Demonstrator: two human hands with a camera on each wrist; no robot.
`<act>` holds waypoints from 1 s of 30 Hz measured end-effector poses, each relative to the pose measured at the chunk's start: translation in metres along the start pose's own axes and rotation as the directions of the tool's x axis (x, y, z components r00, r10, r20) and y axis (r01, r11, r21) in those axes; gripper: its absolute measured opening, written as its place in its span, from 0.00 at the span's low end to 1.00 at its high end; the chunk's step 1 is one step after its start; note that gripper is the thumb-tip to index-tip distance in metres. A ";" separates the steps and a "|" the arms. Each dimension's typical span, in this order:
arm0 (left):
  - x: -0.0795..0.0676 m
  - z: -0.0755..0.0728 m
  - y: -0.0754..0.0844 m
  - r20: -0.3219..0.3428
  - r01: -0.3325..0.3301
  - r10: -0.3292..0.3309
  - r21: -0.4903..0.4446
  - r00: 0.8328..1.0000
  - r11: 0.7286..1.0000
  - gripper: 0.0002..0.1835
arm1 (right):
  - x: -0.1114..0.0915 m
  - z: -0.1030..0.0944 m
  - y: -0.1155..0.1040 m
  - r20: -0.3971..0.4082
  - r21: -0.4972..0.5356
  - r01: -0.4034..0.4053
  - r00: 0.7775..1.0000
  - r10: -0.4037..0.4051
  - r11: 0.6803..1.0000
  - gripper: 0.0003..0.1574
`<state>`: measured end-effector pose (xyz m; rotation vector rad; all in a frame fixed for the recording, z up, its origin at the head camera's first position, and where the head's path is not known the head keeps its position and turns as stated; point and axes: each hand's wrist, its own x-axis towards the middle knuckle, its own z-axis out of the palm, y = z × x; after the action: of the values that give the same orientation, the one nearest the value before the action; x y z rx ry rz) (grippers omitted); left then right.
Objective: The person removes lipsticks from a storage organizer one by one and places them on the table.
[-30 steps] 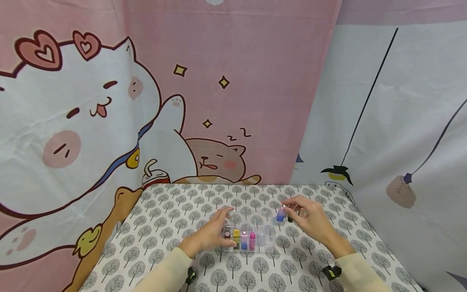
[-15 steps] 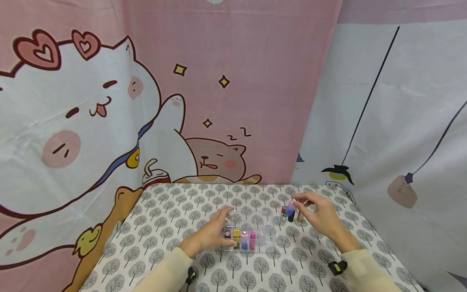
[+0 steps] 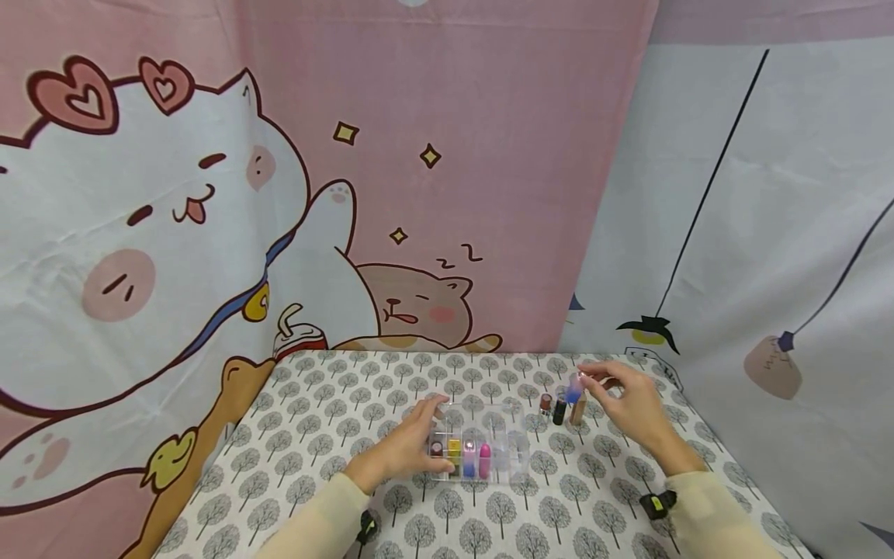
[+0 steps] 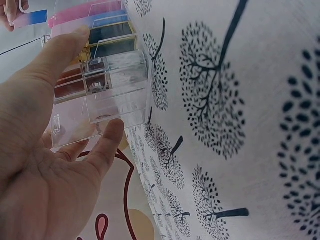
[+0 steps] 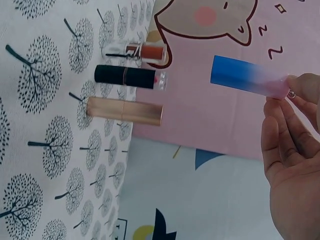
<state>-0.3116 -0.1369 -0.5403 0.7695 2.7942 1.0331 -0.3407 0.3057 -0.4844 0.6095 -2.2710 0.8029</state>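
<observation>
Left hand [image 3: 401, 449]: holding the clear divided organizer [image 3: 517, 460] by its near end, with thumb at the front and fingers spread around to the far side.
Right hand [image 3: 628, 400]: pinching the blue-to-pink lipstick tube [image 5: 245, 76] by its pink end, between thumb and fingertips.
Held tube: just below the right fingertips, blue end down, slightly tilted, raised off the counter [image 3: 391, 512] and higher than the standing row.
Organizer slots, from left hand toward right: filled with a brown-red tube [image 3: 436, 449], a gold-trimmed tube [image 3: 454, 448], a pink-and-blue tube [image 3: 469, 464] and a hot-pink tube [image 3: 485, 462].
Standing row, between organizer and right hand: upright on the counter, with a clear-ended red-brown tube [image 5: 152, 52] farthest from the right hand, a black lipstick tube [image 5: 115, 75] in the middle, a gold lipstick tube [image 5: 125, 111] nearest.
Counter: covered in tree-print cloth, below both hands.
</observation>
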 end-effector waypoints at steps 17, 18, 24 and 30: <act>0.000 0.001 0.000 0.006 0.017 -0.017 -0.027 1.000 0.999 0.69 | -0.002 -0.016 0.023 -0.018 -0.018 -0.142 0.990 0.142 0.990 0.16; 0.000 0.001 0.000 0.005 0.017 -0.017 -0.025 1.000 1.000 0.69 | -0.003 -0.016 0.025 -0.021 -0.021 -0.149 0.989 0.149 0.989 0.16; 0.001 0.001 0.000 0.004 0.018 -0.018 -0.018 1.000 1.000 0.69 | -0.008 -0.014 0.037 -0.032 -0.024 -0.171 0.985 0.170 0.985 0.16; 0.000 0.001 0.000 0.007 0.025 -0.025 -0.025 1.000 0.999 0.69 | -0.013 -0.013 0.046 -0.029 -0.043 -0.185 0.983 0.184 0.982 0.17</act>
<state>-0.3114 -0.1363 -0.5410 0.7318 2.7726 1.0573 -0.3545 0.3497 -0.5030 0.3700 -2.3408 0.8395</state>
